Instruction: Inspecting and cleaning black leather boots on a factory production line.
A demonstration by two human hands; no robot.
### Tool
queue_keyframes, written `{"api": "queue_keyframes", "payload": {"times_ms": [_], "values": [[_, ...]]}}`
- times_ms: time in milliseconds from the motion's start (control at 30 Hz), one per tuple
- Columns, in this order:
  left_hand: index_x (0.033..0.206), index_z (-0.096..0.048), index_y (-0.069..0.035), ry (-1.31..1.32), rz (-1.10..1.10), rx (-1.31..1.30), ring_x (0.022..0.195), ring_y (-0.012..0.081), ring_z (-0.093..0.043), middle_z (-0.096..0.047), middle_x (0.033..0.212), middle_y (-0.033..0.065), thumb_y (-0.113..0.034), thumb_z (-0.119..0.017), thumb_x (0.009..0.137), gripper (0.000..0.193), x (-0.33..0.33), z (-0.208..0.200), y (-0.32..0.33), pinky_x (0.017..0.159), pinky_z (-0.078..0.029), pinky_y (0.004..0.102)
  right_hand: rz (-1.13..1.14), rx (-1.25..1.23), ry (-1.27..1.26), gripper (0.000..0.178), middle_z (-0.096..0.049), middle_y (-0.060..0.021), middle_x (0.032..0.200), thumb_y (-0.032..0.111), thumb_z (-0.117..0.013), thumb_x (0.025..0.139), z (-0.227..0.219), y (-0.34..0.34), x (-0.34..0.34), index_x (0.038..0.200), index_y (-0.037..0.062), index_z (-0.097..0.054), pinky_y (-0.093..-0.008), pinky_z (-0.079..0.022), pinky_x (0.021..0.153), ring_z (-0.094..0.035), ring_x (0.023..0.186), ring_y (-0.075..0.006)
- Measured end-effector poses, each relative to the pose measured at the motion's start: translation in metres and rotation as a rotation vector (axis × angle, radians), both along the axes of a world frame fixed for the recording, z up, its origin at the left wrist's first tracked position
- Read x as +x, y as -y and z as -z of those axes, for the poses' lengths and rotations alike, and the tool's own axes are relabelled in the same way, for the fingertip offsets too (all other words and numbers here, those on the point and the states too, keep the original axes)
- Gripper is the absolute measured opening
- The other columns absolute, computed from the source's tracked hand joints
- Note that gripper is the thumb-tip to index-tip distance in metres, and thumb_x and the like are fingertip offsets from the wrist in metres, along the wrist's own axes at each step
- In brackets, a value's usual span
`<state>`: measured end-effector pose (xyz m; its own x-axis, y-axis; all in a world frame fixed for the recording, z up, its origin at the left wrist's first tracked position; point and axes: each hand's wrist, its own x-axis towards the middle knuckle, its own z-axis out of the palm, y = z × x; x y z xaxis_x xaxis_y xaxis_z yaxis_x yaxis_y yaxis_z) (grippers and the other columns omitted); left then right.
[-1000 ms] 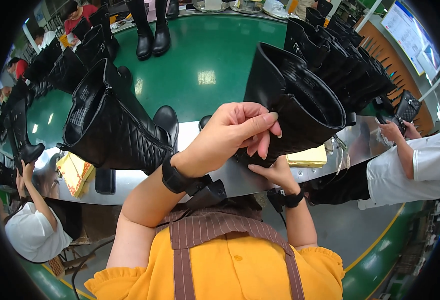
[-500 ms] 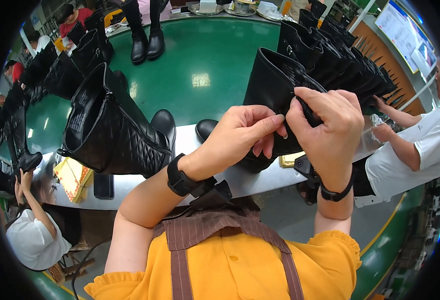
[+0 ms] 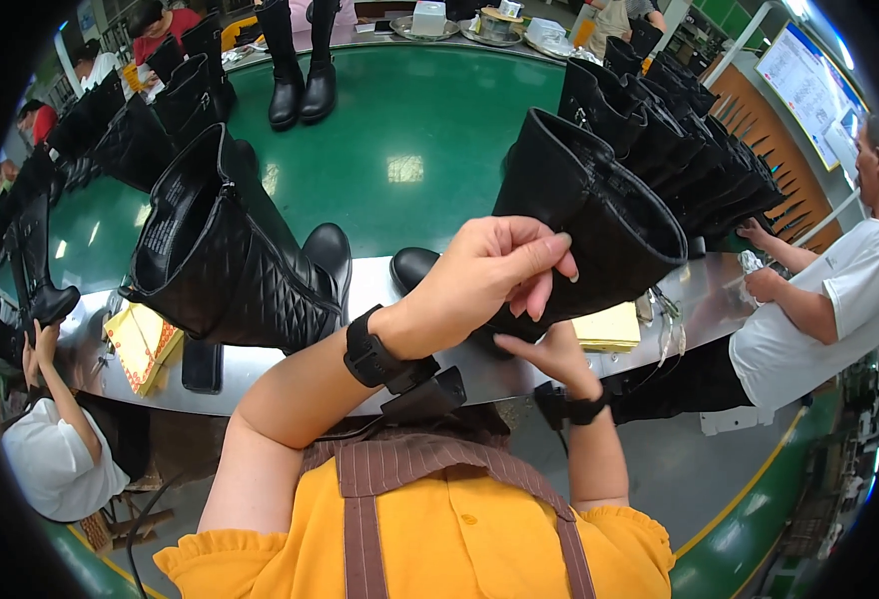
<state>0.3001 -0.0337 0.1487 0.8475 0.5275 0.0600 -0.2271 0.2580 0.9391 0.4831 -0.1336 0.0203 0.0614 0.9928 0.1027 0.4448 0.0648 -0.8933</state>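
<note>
A tall black boot [image 3: 599, 215] tilts over the metal work ledge [image 3: 459, 369] in front of me. My left hand [image 3: 489, 275] pinches the near edge of its shaft from above. Lower down, my right hand [image 3: 549, 354] holds the same boot from underneath. Both wrists carry black bands. To the left a quilted black boot [image 3: 230, 260] stands upright on the ledge, with no hand on it.
A green conveyor belt [image 3: 409, 150] carries rows of black boots at the back and right [image 3: 699, 150]. A yellow pad [image 3: 609, 327] and a yellow-orange booklet [image 3: 140, 344] lie on the ledge. One person in white sits at the right [image 3: 809, 309], another at the lower left [image 3: 55, 449].
My right hand has dropped from the top edge of the boot shaft to beneath it. My left hand keeps its pinch on the shaft.
</note>
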Motion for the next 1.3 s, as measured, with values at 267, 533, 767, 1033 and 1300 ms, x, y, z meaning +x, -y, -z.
{"api": "queue_keyframes", "payload": {"times_ms": [267, 533, 767, 1033, 1300], "values": [[0.091, -0.064, 0.000, 0.092, -0.150, 0.116, 0.059, 0.0051, -0.057, -0.061, 0.063, 0.0014, -0.026, -0.052, 0.102, 0.031, -0.052, 0.003, 0.016, 0.054, -0.039, 0.0183, 0.091, 0.264, 0.087, 0.060, -0.062, -0.0096, 0.111, 0.022, -0.086, 0.070, 0.024, -0.009, -0.039, 0.119, 0.0009, -0.057, -0.0337, -0.046, 0.091, -0.059, 0.102, -0.0198], [0.076, -0.067, 0.002, -1.396, -0.488, 0.585, 0.060, 0.0163, -0.062, -0.065, 0.065, 0.0082, -0.035, -0.079, 0.079, 0.039, -0.197, 0.079, 0.052, 0.058, -0.047, 0.0304, -0.139, -0.262, -0.074, 0.068, -0.063, -0.0120, 0.119, 0.028, -0.088, 0.068, 0.031, -0.020, -0.022, 0.120, -0.0042, -0.060, -0.0343, -0.041, 0.100, -0.057, 0.111, -0.0229], [0.113, -0.063, 0.004, -0.714, -0.827, 0.365, 0.096, 0.0230, -0.066, -0.069, 0.108, 0.0154, -0.023, -0.087, 0.070, 0.056, -0.167, 0.168, 0.024, 0.086, -0.050, 0.0334, -0.056, -0.152, -0.070, 0.057, -0.067, -0.0111, 0.113, 0.030, -0.083, 0.073, 0.028, -0.032, -0.070, 0.115, -0.0020, -0.062, -0.0310, -0.048, 0.089, -0.063, 0.101, -0.0204], [0.121, -0.060, -0.002, 0.023, -0.747, -0.151, 0.107, 0.0185, -0.062, -0.065, 0.117, 0.0087, -0.010, -0.065, 0.090, 0.033, -0.144, 0.133, 0.012, 0.096, -0.049, 0.0339, 0.116, -0.029, -0.891, 0.041, -0.066, -0.0115, 0.117, 0.016, -0.062, 0.085, 0.025, -0.019, -0.091, 0.122, -0.0027, -0.060, -0.0360, -0.047, 0.100, -0.062, 0.111, -0.0231], [0.128, -0.054, -0.003, 0.245, -0.485, -0.359, 0.111, 0.0190, -0.060, -0.062, 0.122, 0.0084, -0.015, -0.060, 0.094, 0.036, -0.112, 0.111, 0.014, 0.099, -0.048, 0.0369, 0.021, 0.052, -1.155, 0.052, -0.064, -0.0122, 0.122, 0.034, -0.056, 0.086, 0.020, -0.015, -0.096, 0.121, -0.0030, -0.061, -0.0383, -0.041, 0.105, -0.059, 0.115, -0.0247]]}}
